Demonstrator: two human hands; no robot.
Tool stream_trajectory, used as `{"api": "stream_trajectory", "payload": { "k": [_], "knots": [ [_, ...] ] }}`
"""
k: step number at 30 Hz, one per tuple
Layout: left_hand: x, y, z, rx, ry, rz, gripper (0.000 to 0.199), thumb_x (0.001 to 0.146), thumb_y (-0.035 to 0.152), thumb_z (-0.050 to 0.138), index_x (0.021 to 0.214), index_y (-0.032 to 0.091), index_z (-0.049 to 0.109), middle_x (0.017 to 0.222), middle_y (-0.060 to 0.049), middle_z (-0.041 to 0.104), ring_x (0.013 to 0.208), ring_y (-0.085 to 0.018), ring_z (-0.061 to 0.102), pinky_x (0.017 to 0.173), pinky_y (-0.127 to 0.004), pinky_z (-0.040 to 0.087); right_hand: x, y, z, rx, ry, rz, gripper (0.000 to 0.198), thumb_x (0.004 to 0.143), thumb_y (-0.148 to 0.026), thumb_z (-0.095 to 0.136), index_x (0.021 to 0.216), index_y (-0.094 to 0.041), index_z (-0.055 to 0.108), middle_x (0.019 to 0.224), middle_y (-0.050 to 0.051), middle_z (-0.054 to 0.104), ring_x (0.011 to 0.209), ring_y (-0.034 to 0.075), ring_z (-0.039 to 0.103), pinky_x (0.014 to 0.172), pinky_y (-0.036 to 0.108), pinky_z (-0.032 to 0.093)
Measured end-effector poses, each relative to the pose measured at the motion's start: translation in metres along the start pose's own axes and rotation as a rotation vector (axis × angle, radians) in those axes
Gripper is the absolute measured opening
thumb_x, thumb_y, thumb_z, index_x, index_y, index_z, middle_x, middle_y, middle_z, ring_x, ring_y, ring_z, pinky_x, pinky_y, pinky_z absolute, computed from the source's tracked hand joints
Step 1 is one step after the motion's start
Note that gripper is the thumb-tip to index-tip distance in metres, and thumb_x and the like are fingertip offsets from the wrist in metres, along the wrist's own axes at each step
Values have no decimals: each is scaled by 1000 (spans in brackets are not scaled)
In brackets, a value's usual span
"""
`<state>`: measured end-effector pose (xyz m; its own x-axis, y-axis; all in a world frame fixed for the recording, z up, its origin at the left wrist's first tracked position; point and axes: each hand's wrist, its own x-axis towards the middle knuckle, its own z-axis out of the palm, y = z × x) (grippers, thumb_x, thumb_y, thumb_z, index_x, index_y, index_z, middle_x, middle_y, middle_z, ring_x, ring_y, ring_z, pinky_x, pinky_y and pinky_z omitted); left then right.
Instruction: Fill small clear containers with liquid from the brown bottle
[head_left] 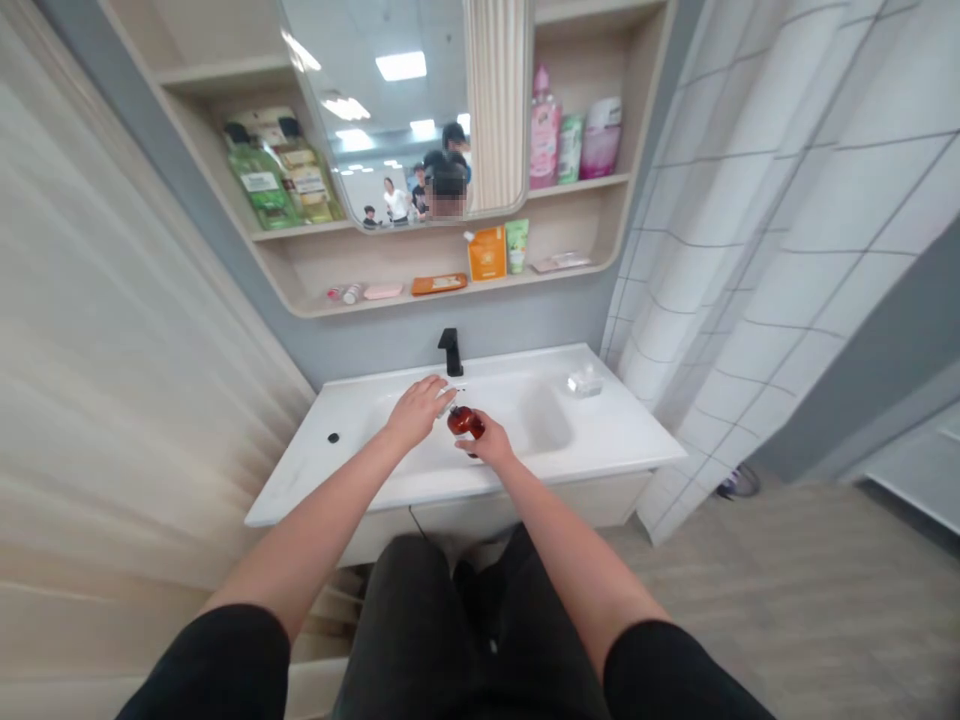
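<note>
Over the white sink basin point(551, 415), my right hand point(493, 441) is wrapped round a reddish-brown bottle point(460, 421) with a pale label. The bottle leans, with its dark neck towards my left hand. My left hand point(415, 412) is close by on the left, its fingers curved round a small clear or whitish piece point(446, 402) beside the bottle's neck. What that piece is, I cannot make out, nor whether it touches the bottle. Just behind both hands stands a black faucet point(451, 352).
A clear dish-like item point(585, 381) rests on the counter's right. A black round hole or plug point(334, 437) is at left. Above, a mirror cabinet point(326, 305) holds several bottles, an orange pouch point(487, 254) and a green tube point(517, 246). Curtains point(690, 260) hang on both sides.
</note>
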<state>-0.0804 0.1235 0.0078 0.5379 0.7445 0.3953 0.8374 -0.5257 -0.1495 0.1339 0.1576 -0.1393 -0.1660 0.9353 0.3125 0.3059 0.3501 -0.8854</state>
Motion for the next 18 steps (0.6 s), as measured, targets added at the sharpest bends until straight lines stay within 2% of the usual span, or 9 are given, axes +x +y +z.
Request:
{"api": "stream_trajectory", "payload": {
  "k": [6,18],
  "knots": [
    [3,2,-5,0,0,12,68,90,-3,55,150,25,68,156,-15,65,156,-32,51,127,-55,47,0,-1,-1,15,-6,-4,81,66,-38,99,140,-29,69,125,4,82,114,30,77,110,49,59],
    [10,4,-11,8,-7,47,63,93,-1,54,148,23,69,155,-16,65,155,-33,52,127,-55,47,-1,-9,-3,30,17,16,77,66,-36,98,138,-28,70,120,4,82,107,29,78,103,46,62]
  ]
}}
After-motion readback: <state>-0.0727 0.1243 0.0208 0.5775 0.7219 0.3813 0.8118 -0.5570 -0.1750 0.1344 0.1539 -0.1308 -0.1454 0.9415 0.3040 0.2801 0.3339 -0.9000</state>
